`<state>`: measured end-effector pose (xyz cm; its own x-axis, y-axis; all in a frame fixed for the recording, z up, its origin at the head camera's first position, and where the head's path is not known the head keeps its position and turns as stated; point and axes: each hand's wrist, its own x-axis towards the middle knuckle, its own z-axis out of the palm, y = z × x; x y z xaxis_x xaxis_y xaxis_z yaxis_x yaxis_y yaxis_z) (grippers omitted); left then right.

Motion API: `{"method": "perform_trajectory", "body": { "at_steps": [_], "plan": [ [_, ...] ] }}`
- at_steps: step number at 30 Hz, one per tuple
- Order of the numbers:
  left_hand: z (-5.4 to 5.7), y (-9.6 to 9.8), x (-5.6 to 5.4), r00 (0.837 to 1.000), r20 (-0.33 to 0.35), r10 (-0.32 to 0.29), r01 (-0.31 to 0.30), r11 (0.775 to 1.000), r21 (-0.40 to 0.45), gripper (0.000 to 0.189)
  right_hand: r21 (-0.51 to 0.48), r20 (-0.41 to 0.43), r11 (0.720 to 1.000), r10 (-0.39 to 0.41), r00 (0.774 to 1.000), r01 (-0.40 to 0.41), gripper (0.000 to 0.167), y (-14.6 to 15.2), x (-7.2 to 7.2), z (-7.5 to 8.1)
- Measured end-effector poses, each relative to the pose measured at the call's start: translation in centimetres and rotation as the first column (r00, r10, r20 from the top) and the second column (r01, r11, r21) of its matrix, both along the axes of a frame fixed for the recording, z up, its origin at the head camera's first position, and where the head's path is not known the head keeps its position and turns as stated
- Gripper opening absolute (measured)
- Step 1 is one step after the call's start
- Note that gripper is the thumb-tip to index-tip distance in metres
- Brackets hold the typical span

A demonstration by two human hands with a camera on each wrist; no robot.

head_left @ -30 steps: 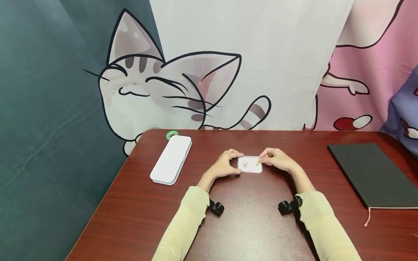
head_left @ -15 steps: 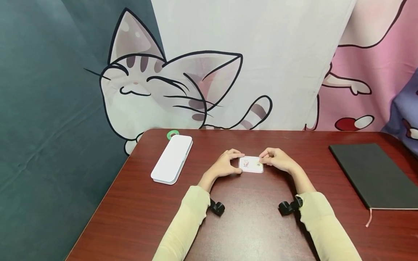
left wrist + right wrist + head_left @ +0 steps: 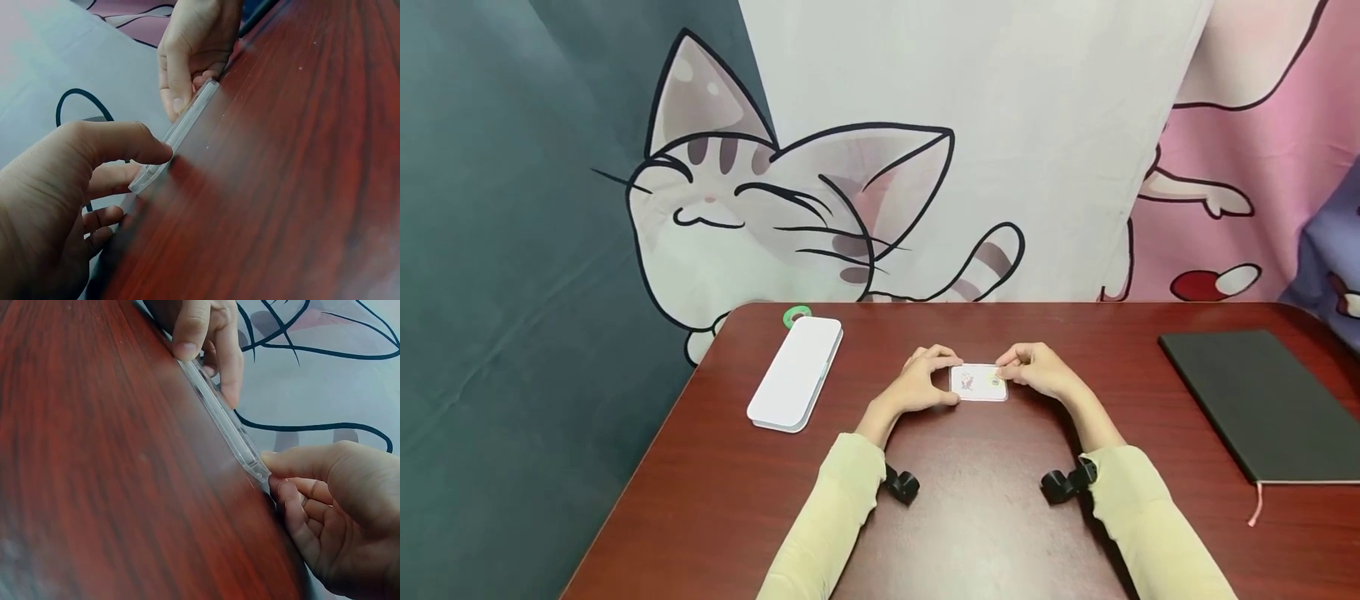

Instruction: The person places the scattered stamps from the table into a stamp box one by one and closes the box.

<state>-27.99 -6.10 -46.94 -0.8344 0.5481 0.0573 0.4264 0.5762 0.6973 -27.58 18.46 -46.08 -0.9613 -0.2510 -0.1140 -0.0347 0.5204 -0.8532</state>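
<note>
A small flat clear plastic case (image 3: 977, 384) with a white, picture-printed top lies on the brown table. My left hand (image 3: 919, 382) grips its left end, thumb on the near edge and fingers on the far edge. At the right end my right hand (image 3: 1036, 370) pinches the case's corner between thumb and fingers. From the left wrist, the case (image 3: 178, 134) appears edge-on, a thin transparent slab between both hands. In the right wrist view, my right thumb presses the top of the case (image 3: 219, 419) at its corner, with the other fingers curled below.
To the left on the table (image 3: 970, 517) lies a white oblong case (image 3: 797, 371); a green tape roll (image 3: 796, 315) sits behind it. A black notebook (image 3: 1262, 404) with a pink ribbon lies at the right. Behind the table hangs a cat-printed curtain (image 3: 1037, 150).
The head view has shifted slightly. Both hands keep the same hold on the small plastic case, which stays in about the same place.
</note>
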Motion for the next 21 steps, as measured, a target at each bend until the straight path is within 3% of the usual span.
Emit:
{"method": "perform_trajectory", "body": {
  "at_steps": [5, 12, 21],
  "plan": [
    [-0.2, -0.4, 0.3, 1.0, -0.009, 0.016, -0.016, 1.0, -0.006, 0.056, -0.032, 0.008, 0.999, 0.006, 1.0, -0.005, 0.026, -0.3, 0.2, -0.1],
    [-0.9, -0.6, 0.5, 0.999, -0.036, -0.025, 0.025, 1.0, -0.003, 0.057, -0.037, 0.014, 0.999, 0.002, 1.0, -0.002, 0.025, 0.3, 0.4, -1.0],
    [-1.1, -1.7, 0.4, 0.999, -0.047, 0.006, -0.005, 1.0, 0.01, 0.057, -0.091, 0.013, 0.996, 0.01, 1.0, -0.009, 0.029, -0.7, 0.1, -1.8]
  ]
}}
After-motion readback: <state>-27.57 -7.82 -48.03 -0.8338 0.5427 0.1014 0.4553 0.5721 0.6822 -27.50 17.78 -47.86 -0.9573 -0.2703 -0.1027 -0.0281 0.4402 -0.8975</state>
